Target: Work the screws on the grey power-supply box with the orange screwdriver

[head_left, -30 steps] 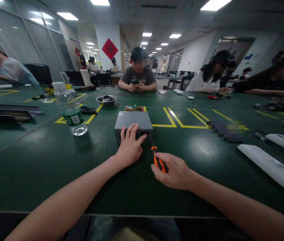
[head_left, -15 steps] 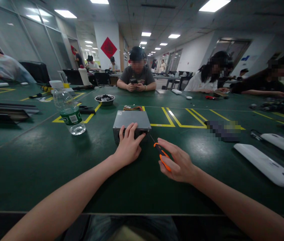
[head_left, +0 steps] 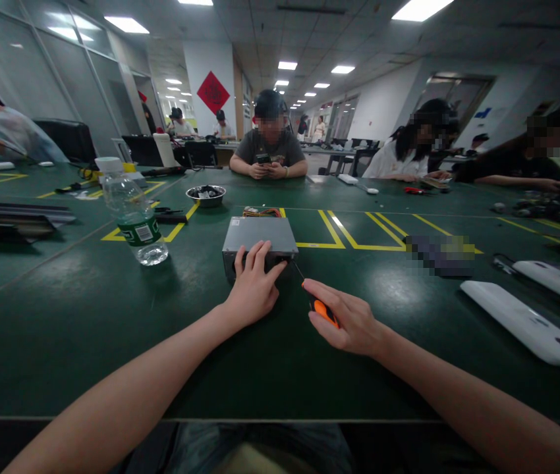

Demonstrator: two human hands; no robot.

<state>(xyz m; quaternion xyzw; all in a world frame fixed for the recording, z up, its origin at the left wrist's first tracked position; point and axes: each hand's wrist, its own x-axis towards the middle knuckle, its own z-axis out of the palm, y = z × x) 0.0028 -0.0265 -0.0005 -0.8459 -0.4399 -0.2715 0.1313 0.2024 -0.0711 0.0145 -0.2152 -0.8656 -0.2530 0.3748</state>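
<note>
Right hand (head_left: 346, 319) closed around orange-handled screwdriver (head_left: 320, 308), thin shaft angled up-left, tip near lower right corner of grey metal box (head_left: 260, 238); contact with a screw not discernible. Left hand (head_left: 253, 286) flat, fingers spread over near edge of box, pinning it to green table (head_left: 87, 316). Box lid on, casing whole: opening judged barely begun, fasteners likely all left. Box mid-table, well back from near edge. Bare mat around both forearms. Water bottle (head_left: 134, 214) left of box, apart from it. White panels (head_left: 527, 319) at right, well apart. Beyond box: coloured wires (head_left: 263, 212), yellow floor-tape lines (head_left: 354, 234), metal bowl (head_left: 205, 194). Seated person (head_left: 269, 148) opposite, others further along.
</note>
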